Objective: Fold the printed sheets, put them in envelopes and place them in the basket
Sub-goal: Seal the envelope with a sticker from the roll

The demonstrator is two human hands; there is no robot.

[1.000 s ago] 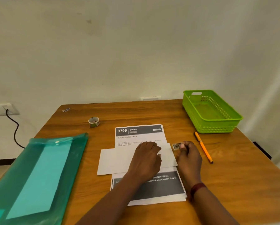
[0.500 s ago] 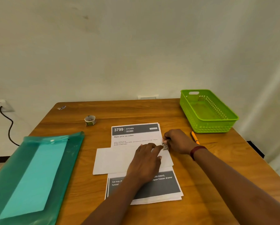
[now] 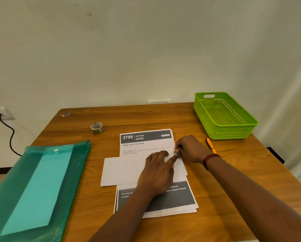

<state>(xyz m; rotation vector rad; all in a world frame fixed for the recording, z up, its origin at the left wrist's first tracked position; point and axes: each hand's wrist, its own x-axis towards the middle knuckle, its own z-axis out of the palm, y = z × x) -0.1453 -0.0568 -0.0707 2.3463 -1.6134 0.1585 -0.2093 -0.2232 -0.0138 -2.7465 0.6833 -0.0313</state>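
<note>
A white envelope lies across a stack of printed sheets in the middle of the table. My left hand rests flat on the envelope, its index finger stretched to the envelope's upper right corner. My right hand pinches a small sticker at that same corner, touching the left fingertip. The green basket stands at the back right and holds nothing.
A small roll of stickers sits at the back left of the sheets. A teal plastic folder with paper inside lies on the left. An orange pen lies between my right hand and the basket. A wall socket and cable are at the far left.
My right hand carried the sticker from the table right of the envelope to the envelope's upper right corner. My left index finger stretched out to meet it. The view shifted slightly.
</note>
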